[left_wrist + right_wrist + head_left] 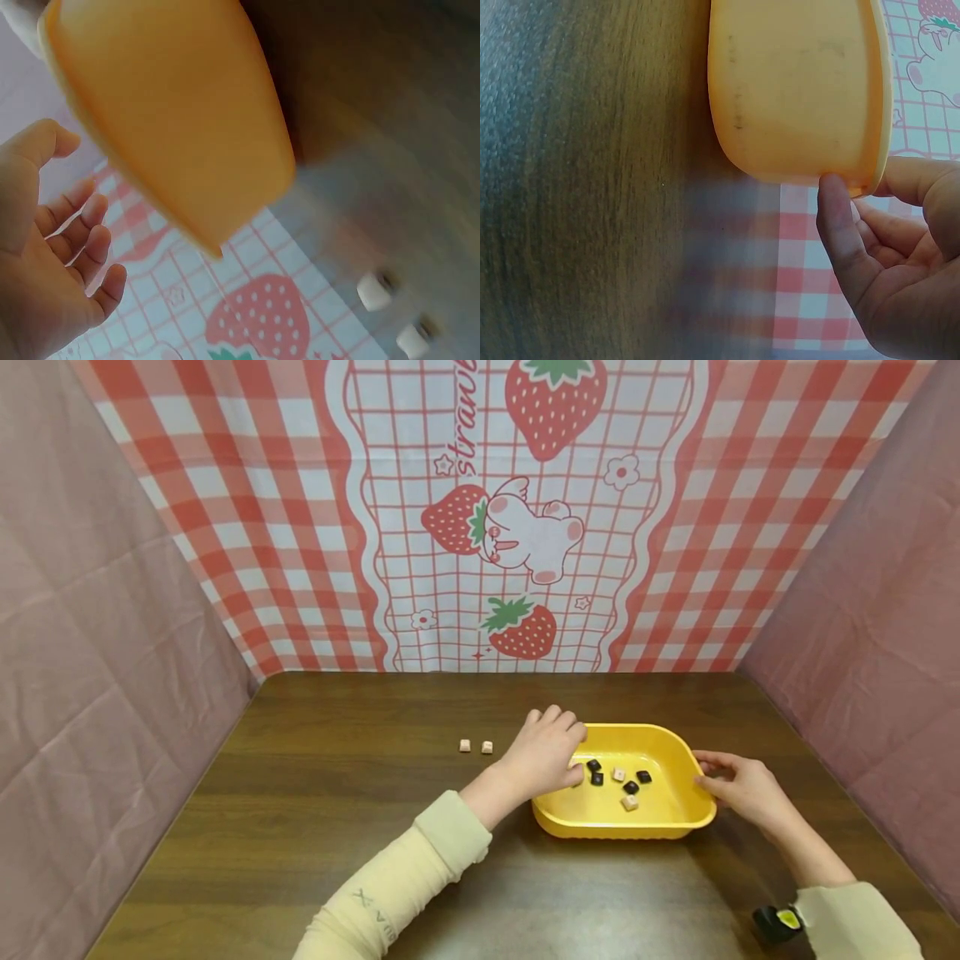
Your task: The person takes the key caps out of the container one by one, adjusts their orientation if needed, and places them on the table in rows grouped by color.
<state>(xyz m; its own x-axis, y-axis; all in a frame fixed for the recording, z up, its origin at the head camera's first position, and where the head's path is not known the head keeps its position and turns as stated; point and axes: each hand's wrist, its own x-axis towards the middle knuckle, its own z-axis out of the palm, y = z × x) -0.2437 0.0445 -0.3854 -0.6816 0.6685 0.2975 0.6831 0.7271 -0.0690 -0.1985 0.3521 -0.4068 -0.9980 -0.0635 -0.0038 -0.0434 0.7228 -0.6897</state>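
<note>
A yellow plastic tub (622, 831) stands on the right half of the table. Several black keycaps (643, 777) and two cream keycaps (630, 802) lie on its floor. My right hand (753, 789) pinches the tub's right rim; in the right wrist view one finger presses the outer wall and the thumb side is over the rim. My left hand (543, 752) is over the tub's left end, fingers loosely bent. The left wrist view shows that hand (52, 247) beside the rim, apart from it, with nothing between thumb and fingers.
Two cream keycaps (476, 747) sit on the dark wooden table (315, 810), left of the left hand. A strawberry-print checked cloth (495, 527) hangs behind the table. Pink curtains (112, 652) flank both sides. A black wristband device (777, 924) is at the right sleeve.
</note>
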